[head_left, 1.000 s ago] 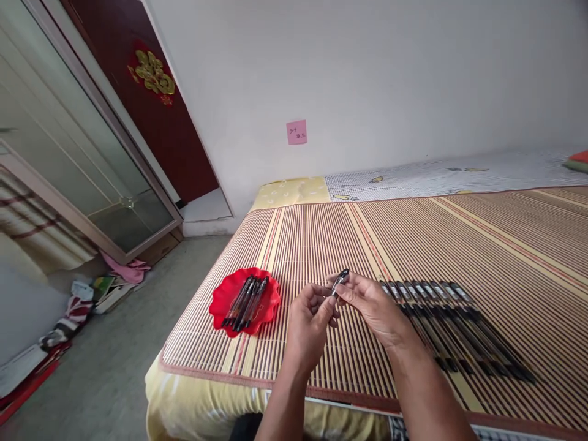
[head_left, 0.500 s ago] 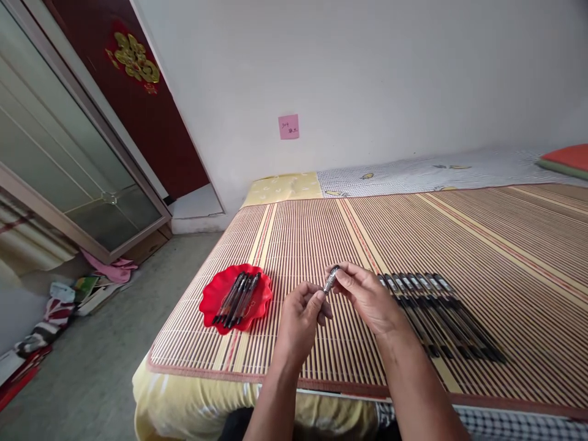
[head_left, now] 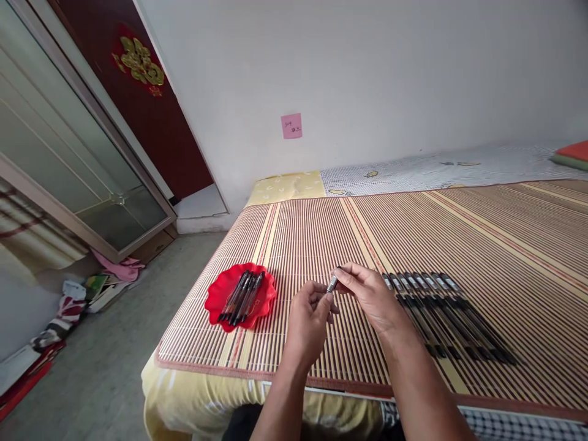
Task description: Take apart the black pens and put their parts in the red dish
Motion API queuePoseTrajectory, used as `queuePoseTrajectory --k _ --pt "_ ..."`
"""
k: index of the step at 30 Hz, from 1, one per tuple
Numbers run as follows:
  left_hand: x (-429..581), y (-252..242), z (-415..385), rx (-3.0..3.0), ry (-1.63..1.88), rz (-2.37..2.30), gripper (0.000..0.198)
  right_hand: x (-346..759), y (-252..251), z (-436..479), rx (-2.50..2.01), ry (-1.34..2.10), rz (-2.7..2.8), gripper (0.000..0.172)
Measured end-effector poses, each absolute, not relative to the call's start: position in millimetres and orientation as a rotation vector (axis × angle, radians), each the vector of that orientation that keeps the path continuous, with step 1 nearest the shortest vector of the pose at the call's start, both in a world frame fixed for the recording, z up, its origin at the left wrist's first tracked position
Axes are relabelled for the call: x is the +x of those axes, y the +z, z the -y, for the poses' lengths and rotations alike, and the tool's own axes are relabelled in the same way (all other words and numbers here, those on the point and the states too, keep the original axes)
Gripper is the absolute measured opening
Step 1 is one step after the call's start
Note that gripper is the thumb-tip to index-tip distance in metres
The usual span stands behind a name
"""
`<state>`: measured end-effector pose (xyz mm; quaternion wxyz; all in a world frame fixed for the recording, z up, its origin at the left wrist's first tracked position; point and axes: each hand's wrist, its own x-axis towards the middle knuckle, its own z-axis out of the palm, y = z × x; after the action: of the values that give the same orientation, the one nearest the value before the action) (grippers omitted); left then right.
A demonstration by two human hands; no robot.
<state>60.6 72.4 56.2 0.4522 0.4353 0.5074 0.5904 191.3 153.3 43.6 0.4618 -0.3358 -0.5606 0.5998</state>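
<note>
White wall [head_left: 390, 79] rises behind a bed spread with a slatted mat [head_left: 312, 236], and a pink note [head_left: 291, 126] is stuck on the wall. Over the mat, between a red scalloped plate [head_left: 215, 300] and a row of pens [head_left: 448, 312], a single pen [head_left: 331, 283] is held up at a tilt. Left hand [head_left: 305, 321] and right hand [head_left: 370, 297] each have a pinching grip on it, the left at its lower part, the right at its upper end; fingers hide much of it, so whether it is in one piece I cannot tell. More pens [head_left: 242, 297] lie in the plate. It should handle as light and stiff, its smooth barrel perhaps slippery; thumb and fingertips around the barrel would be a sensible hold.
</note>
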Motion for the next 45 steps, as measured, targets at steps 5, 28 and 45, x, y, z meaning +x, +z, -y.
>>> queuePoseTrajectory --k 5,28,45 --pt "60.6 56.1 -71.7 1.084 1.477 -1.264 0.020 186.7 47.3 -149.6 -0.841 1.452 1.397 0.037" --pt "-73.7 44.1 -70.9 1.249 0.811 -2.879 0.019 194.8 36.5 -156.3 -0.944 1.394 1.399 0.045" --pt "-46.9 35.4 -82.0 1.653 1.325 -2.592 0.018 230.0 54.4 -166.9 -0.676 1.028 0.493 0.030"
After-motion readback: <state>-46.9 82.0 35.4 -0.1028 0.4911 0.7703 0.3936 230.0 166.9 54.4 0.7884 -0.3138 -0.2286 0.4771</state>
